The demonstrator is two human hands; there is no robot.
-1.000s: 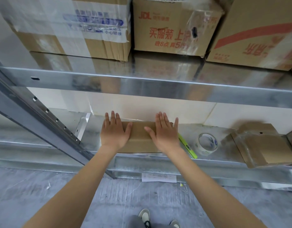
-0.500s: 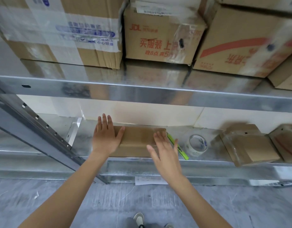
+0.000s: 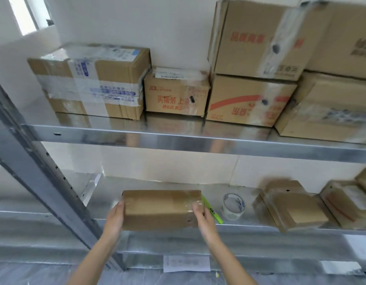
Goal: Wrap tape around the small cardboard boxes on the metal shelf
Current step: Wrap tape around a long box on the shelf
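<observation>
2 hands clamp the small cardboard box (image 3: 160, 209) by its ends at lower centre of the frame: the left hand (image 3: 115, 218) on its left end, the right hand (image 3: 202, 216) on its right, fingertips hidden behind the box. Motion blur smears the edges. The box is plain brown, with glossy clear tape across its top and right end, at the front edge of the lower metal shelf (image 3: 239, 228). Just right lie a green cutter (image 3: 213, 210), partly hidden, and a tape roll (image 3: 233, 206).
</observation>
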